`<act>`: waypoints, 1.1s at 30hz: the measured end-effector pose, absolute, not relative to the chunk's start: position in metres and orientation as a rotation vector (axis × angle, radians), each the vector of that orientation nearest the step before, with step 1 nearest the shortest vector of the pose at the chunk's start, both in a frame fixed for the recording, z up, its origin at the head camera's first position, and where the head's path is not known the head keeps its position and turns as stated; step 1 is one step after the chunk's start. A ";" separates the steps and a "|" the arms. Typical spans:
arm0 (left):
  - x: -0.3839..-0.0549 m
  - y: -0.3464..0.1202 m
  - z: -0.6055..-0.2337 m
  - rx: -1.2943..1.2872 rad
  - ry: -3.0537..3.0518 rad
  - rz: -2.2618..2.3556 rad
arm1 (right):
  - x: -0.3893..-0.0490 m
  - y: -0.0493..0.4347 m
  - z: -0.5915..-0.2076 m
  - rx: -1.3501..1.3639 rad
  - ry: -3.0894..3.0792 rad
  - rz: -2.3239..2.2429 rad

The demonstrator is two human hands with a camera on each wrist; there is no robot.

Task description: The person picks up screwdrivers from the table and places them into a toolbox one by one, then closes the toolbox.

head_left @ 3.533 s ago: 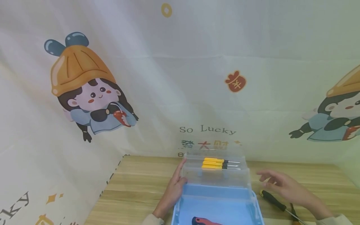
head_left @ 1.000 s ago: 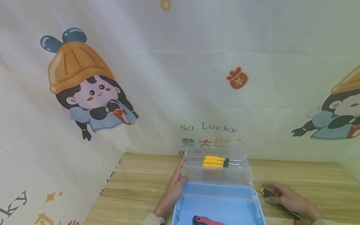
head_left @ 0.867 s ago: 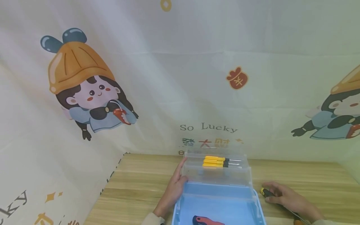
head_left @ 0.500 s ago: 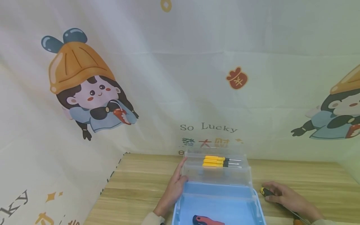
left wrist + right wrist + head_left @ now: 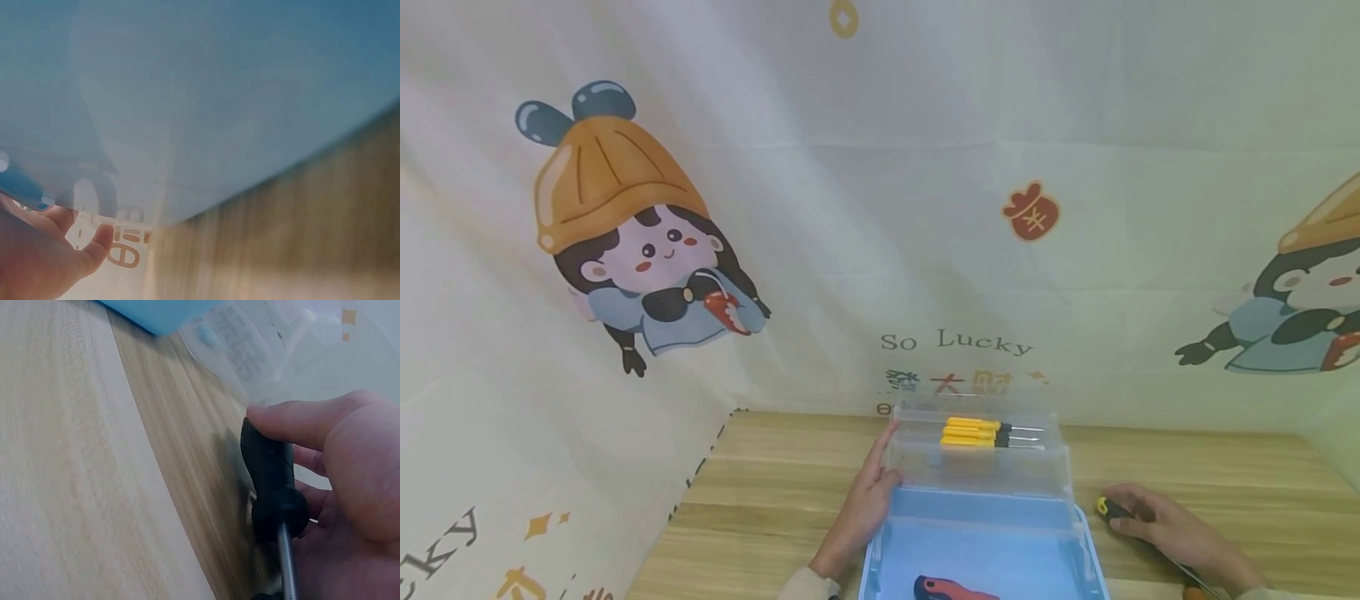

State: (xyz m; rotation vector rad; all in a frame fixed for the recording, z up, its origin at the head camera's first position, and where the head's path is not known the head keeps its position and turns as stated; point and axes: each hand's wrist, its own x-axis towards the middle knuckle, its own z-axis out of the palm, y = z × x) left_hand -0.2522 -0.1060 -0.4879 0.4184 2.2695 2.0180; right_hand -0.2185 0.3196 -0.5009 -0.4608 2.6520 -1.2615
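Observation:
My left hand [image 5: 863,500] holds the left side of the clear fold-up trays [image 5: 977,469] on a blue toolbox [image 5: 871,567], its thumb at the near side. In the left wrist view, the fingers of the left hand [image 5: 47,250] are at the edge of the toolbox wall [image 5: 206,112]. Right of the box, my right hand [image 5: 1172,525] grips a screwdriver [image 5: 1117,512] by its black handle with a yellow end. In the right wrist view the thumb lies on the handle of the screwdriver [image 5: 269,462], whose metal shaft points back toward the wrist.
Several small yellow-handled screwdrivers [image 5: 972,433] lie in the top clear tray. A red and black handled tool [image 5: 955,588] lies in the blue box, cut off below. An orange object [image 5: 1192,593] shows near the right wrist. A printed cloth [image 5: 820,208] hangs behind the wooden table [image 5: 760,492].
My right hand has come down from above the screwdriver and taken hold of its handle. Over the last second it has barely moved. The left hand stays at the trays.

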 end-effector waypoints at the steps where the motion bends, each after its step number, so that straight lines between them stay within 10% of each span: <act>1: -0.252 -0.106 -0.488 0.420 2.270 2.018 | -0.218 0.319 -0.501 -0.458 2.645 -1.270; 33: -0.253 -0.105 -0.488 0.409 2.263 2.032 | -0.216 0.318 -0.491 -0.307 2.589 -1.280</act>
